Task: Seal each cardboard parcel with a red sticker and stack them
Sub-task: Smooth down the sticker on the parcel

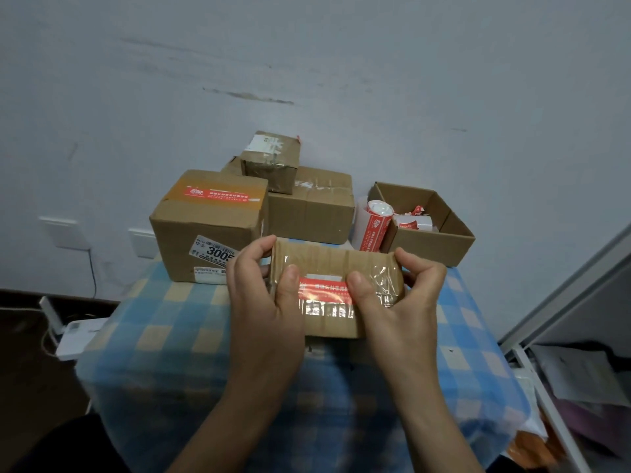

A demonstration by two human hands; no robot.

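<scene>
The left grip (266, 295) and right grip (399, 302) clasp the ends of a small taped cardboard parcel (334, 264) at centre frame, over the blue-checked tabletop (170, 319), with both thumbs pressed on the red sticker (324, 291) across its top. Behind it, a large stickered parcel (208, 220) sits left of a plain parcel (310, 213), which carries the smallest parcel (271, 162). At right, a sticker roll (372, 227) stands against an open carton (426, 247).
</scene>
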